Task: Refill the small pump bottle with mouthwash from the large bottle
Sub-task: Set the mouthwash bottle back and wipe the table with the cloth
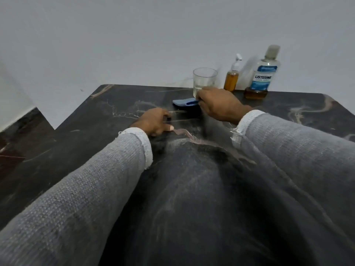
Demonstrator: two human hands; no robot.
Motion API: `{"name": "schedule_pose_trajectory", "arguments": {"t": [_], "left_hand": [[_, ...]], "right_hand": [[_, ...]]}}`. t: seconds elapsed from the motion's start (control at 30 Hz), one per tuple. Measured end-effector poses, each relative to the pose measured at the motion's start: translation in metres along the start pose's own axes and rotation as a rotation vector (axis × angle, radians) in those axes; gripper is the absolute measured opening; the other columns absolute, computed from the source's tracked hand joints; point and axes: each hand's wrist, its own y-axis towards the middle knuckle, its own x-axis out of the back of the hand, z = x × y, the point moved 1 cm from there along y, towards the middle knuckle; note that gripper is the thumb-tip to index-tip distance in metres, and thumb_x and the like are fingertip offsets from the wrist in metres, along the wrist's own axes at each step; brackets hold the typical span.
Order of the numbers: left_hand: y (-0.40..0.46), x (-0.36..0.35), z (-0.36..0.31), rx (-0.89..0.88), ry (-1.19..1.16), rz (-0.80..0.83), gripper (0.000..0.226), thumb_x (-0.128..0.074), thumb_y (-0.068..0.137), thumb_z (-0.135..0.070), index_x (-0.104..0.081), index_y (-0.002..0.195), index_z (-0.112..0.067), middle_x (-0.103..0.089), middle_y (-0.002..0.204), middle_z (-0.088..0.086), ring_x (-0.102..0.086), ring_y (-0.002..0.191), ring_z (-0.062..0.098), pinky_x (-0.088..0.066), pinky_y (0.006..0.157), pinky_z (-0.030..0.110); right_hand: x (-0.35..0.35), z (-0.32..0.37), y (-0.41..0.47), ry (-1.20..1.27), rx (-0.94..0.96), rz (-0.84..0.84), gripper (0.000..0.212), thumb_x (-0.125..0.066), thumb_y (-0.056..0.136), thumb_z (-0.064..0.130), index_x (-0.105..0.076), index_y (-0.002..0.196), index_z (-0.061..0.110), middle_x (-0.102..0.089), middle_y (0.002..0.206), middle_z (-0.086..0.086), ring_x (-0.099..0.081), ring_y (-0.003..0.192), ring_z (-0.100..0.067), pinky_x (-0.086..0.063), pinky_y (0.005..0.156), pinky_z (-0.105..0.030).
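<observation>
The small pump bottle [231, 81], with amber liquid and a white pump, stands at the table's far edge. Right of it stands the large Listerine bottle [263, 73], capped, with only a little amber liquid at its bottom. My right hand [221, 106] lies in front of both bottles and touches neither. Its fingertips pinch the right end of a flat blue object [183, 102], close to a glass. My left hand [153, 121] rests on the table, fingers curled, with nothing visible in it.
A clear drinking glass [204, 77] with a little liquid stands just left of the pump bottle. The dark marbled table [96, 116] meets a grey wall at the back. Its left edge drops to a dark floor [17, 139].
</observation>
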Motion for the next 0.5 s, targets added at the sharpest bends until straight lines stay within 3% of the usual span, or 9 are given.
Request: {"name": "schedule_pose_trajectory", "arguments": {"t": [0.13, 0.4, 0.5], "left_hand": [[-0.031, -0.007, -0.006, -0.064, -0.068, -0.047, 0.037, -0.066, 0.09, -0.027, -0.062, 0.124, -0.012, -0.061, 0.126, 0.01, -0.057, 0.109, 0.025, -0.039, 0.087, 0.026], [-0.095, -0.025, -0.041, -0.126, -0.087, -0.025, 0.044, -0.066, 0.09, -0.026, -0.055, 0.132, -0.018, -0.055, 0.139, 0.006, -0.051, 0.127, 0.025, -0.038, 0.105, 0.033], [-0.112, -0.03, -0.05, -0.129, -0.063, 0.017, 0.051, -0.066, 0.09, -0.033, -0.048, 0.136, -0.021, -0.054, 0.138, 0.006, -0.052, 0.12, 0.023, -0.038, 0.097, 0.03]], "right_hand": [[0.02, -0.017, -0.055, -0.008, -0.048, 0.04, 0.018, -0.046, 0.099, 0.026, -0.056, 0.11, 0.017, -0.057, 0.108, -0.003, -0.053, 0.088, -0.02, -0.039, 0.07, -0.033], [0.057, -0.032, -0.183, 0.007, -0.122, 0.056, 0.007, -0.048, 0.098, 0.024, -0.055, 0.097, 0.02, -0.057, 0.104, 0.0, -0.049, 0.083, -0.016, -0.038, 0.07, -0.031], [0.064, -0.027, -0.222, -0.006, -0.163, 0.11, 0.016, -0.048, 0.098, 0.024, -0.059, 0.107, 0.018, -0.058, 0.109, -0.002, -0.054, 0.093, -0.02, -0.041, 0.074, -0.032]]}}
